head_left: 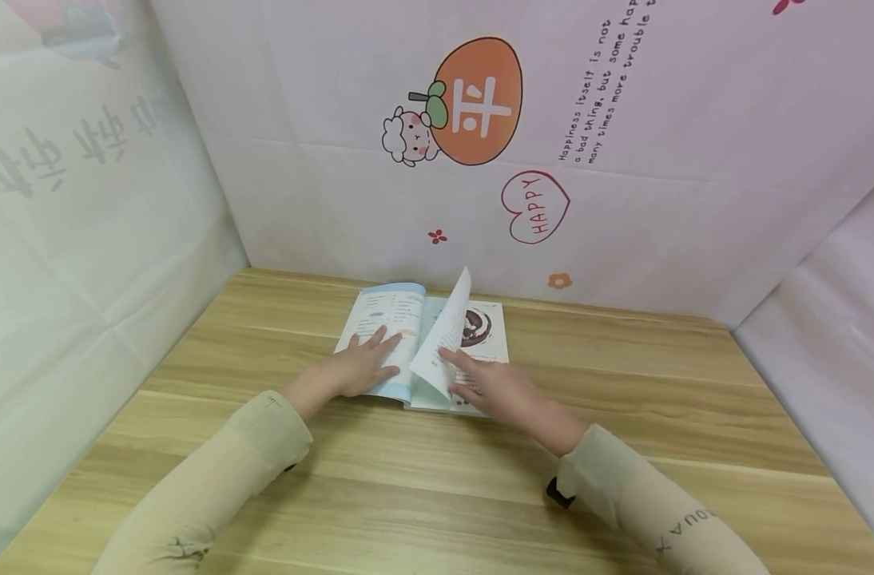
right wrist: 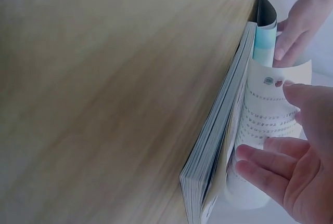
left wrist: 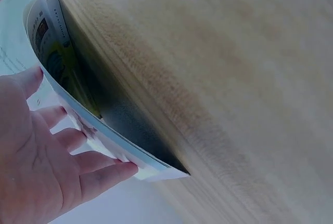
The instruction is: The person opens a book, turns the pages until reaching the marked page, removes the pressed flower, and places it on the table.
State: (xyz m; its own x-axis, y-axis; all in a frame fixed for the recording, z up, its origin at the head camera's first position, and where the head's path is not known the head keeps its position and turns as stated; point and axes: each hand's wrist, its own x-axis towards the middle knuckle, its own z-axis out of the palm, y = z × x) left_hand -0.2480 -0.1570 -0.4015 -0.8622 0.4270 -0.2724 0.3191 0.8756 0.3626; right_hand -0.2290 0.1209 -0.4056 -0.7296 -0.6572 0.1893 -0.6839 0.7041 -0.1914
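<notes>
An open book [head_left: 404, 295] with a blue-edged left page lies near the back of the table. One white printed leaf [head_left: 442, 331] stands up from its middle, leaning and curling over the right page, which carries a dark round picture [head_left: 476, 327]. My left hand [head_left: 361, 367] rests on the left page with its fingers spread. In the left wrist view, that side of the book bows up from the tabletop under the fingers. My right hand [head_left: 498, 387] is at the raised leaf, its fairly straight fingers [right wrist: 265, 164] against the printed side.
The wood-grain table [head_left: 451, 487] reaches toward me and to both sides. Right behind the book rises a pink-white cloth backdrop [head_left: 336, 200] with printed drawings and lettering. White cloth [head_left: 85, 263] also hangs along the left side, and more at the right.
</notes>
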